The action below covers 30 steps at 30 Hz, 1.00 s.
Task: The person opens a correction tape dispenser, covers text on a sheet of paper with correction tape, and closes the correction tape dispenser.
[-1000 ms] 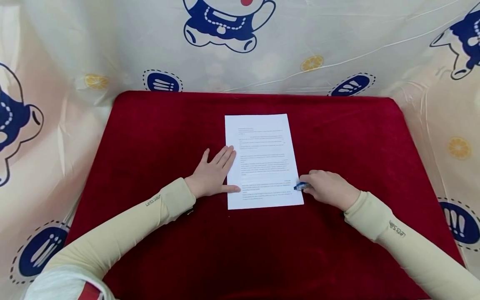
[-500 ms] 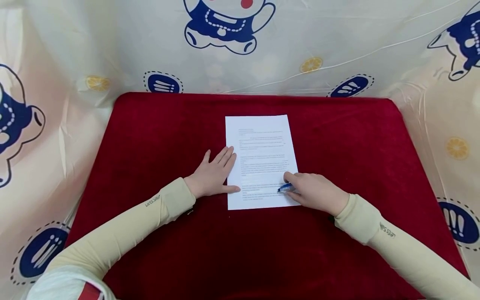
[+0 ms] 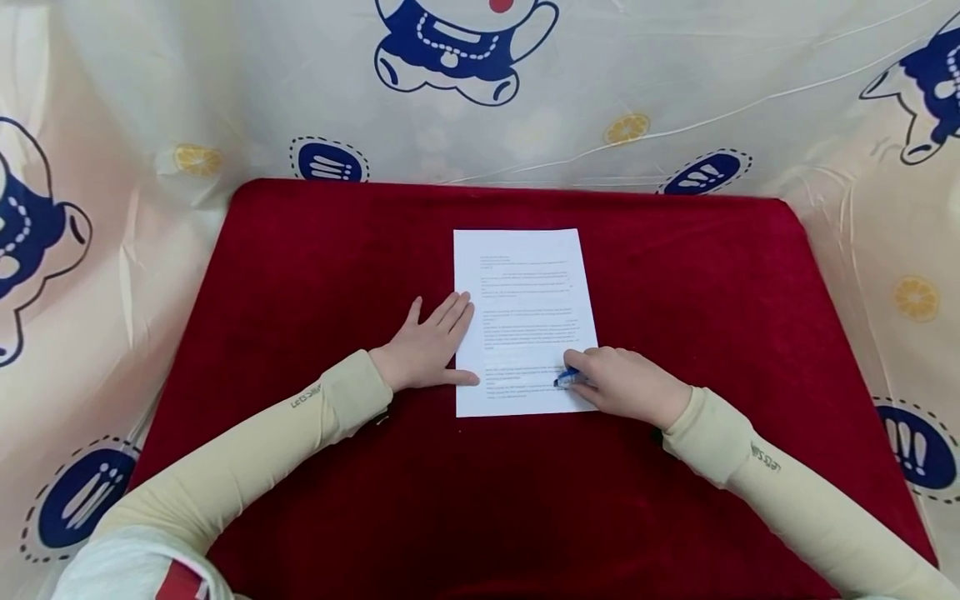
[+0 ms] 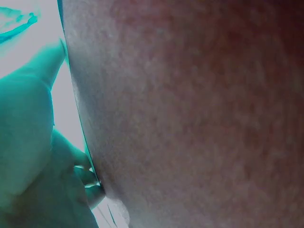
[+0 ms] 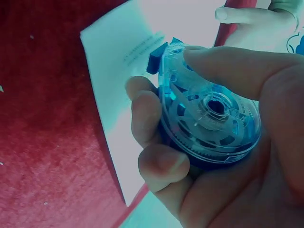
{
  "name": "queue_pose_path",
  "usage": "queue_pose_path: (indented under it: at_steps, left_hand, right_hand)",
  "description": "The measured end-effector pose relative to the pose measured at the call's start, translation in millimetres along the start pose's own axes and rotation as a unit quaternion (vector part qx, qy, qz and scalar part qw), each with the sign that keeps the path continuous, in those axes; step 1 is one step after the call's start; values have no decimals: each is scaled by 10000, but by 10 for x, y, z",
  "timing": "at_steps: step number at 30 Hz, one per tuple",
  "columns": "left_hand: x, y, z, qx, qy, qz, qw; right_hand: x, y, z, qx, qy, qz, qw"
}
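A white sheet of printed paper (image 3: 517,243) lies on the red cloth. My left hand (image 3: 426,346) rests with spread fingers on its left edge, the thumb reaching toward the lower text. In my right hand (image 3: 630,383), over the lower right of the sheet, I grip a clear and blue correction tape (image 5: 199,128). Thumb on one face and fingers curled under the other, the right wrist view shows its inner wheels and a dark blue piece at its front end. In the head view its tip is close over the lower printed lines. The left wrist view is mostly blocked by a blurred brownish surface.
A dark red velvet cloth (image 3: 337,250) covers the table around the sheet. White curtains (image 3: 247,83) with blue cartoon prints hang behind and at both sides. Pale sleeves (image 3: 247,450) cover both forearms.
My right hand has moved left with the correction tape, from the sheet's right edge onto its lower text, and shifted only slightly in the last half second. The left hand stays put.
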<state>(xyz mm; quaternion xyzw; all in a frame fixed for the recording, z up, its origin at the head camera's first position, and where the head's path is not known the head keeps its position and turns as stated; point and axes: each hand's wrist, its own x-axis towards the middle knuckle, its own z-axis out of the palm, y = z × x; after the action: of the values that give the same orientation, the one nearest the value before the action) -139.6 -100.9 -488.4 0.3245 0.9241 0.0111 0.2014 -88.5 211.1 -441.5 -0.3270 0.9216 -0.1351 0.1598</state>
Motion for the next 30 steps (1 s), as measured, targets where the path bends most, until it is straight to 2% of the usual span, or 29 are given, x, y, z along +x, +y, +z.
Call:
queue_pose_path:
  at_steps: [9, 20, 27, 30]
  left_hand:
    - [14, -6, 12, -91, -26, 34, 9999]
    - [36, 4, 14, 164, 120, 105, 9997]
    - [-13, 3, 37, 158, 89, 18, 9998]
    - [-18, 24, 4, 146, 144, 48, 9998]
  right_hand:
    - [-56, 31, 86, -2, -21, -51, 10000]
    - [-73, 4, 120, -553, 177, -98, 9983]
    - [-104, 40, 112, -422, 183, -173, 9988]
    - [-160, 86, 89, -413, 159, -53, 9990]
